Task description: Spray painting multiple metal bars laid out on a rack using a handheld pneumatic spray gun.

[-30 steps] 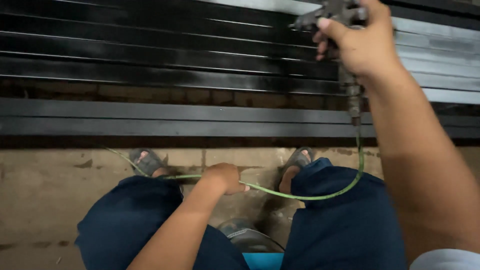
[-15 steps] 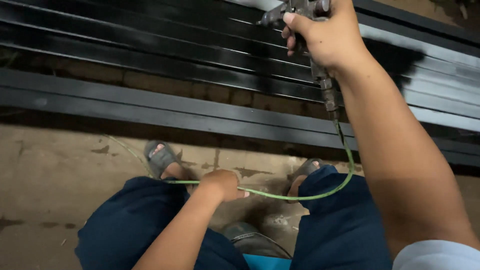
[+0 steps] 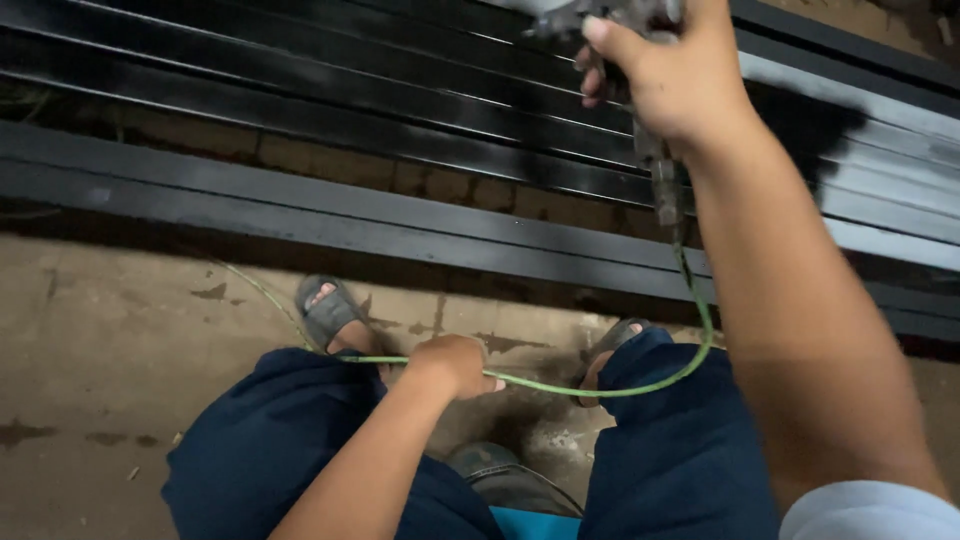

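My right hand (image 3: pixel 678 82) grips a grey spray gun (image 3: pixel 640 25) at the top of the head view, held over long metal bars (image 3: pixel 350 100) lying side by side on the ground. Most bars are glossy black; those at the right (image 3: pixel 890 190) are still grey. A thin green hose (image 3: pixel 600 388) drops from the gun's handle and curves left across my knees. My left hand (image 3: pixel 455 362) is closed around that hose between my legs.
I squat in dark blue trousers (image 3: pixel 670 450) with grey sandals (image 3: pixel 325 312) on a stained concrete floor (image 3: pixel 110 340). A round grey object with a blue part (image 3: pixel 515 490) sits under me. Brick paving (image 3: pixel 300 160) shows between the bars.
My right hand and the spray gun have shifted left along the bars while the view tilted. The left hand keeps its hold on the hose.
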